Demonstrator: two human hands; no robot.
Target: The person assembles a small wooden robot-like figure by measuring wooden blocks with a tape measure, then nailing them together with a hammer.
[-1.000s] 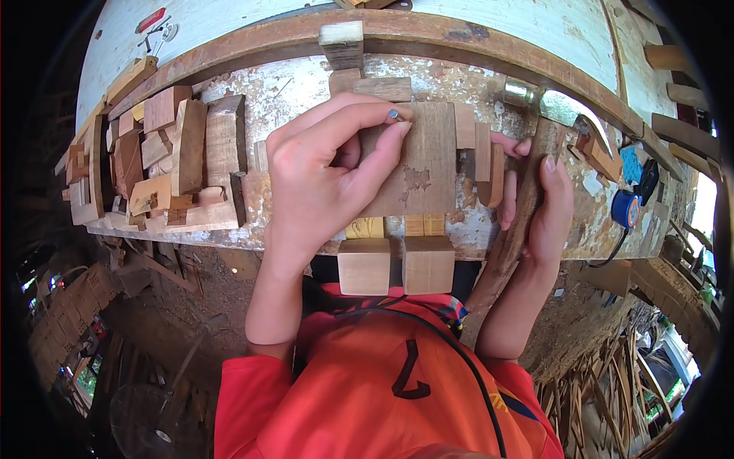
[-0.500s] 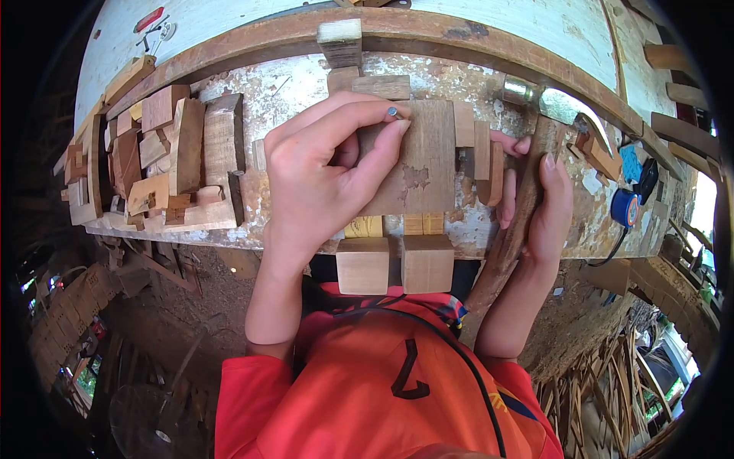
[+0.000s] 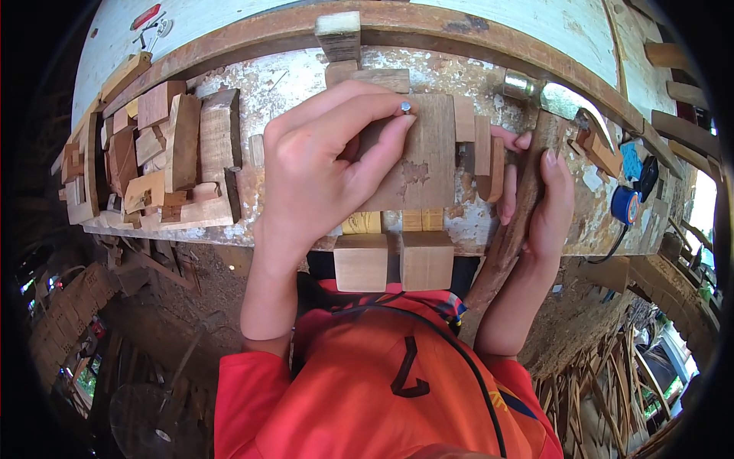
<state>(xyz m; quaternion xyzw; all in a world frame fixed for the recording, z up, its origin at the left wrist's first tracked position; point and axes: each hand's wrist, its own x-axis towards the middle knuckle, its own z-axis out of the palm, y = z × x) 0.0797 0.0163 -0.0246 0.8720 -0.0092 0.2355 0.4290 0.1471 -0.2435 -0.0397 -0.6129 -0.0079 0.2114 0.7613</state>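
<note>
Between thumb and index finger, my left hand (image 3: pixel 321 149) pinches a nail (image 3: pixel 405 106), its round metal head facing up. Under that hand lies a square wooden board (image 3: pixel 432 164) with a rough chipped patch; whether the nail's tip touches the board is hidden. My right hand (image 3: pixel 550 206) is wrapped round the wooden handle of a claw hammer (image 3: pixel 518 203). The hammer's metal head points away from me, near the back of the bench. Two pale wooden blocks (image 3: pixel 361 262) (image 3: pixel 427 262) jut out at the bench's front edge, below the board.
Offcuts of wood (image 3: pixel 181 145) are piled on the bench's left. Small wood strips (image 3: pixel 482 145) stand between the board and my right hand. A blue tape measure (image 3: pixel 625 206) sits at the right. Along the back runs a long wooden rail (image 3: pixel 428 27).
My left hand has shifted slightly to the right and away from me with the nail, which now looks more upright. The right hand and hammer have barely moved.
</note>
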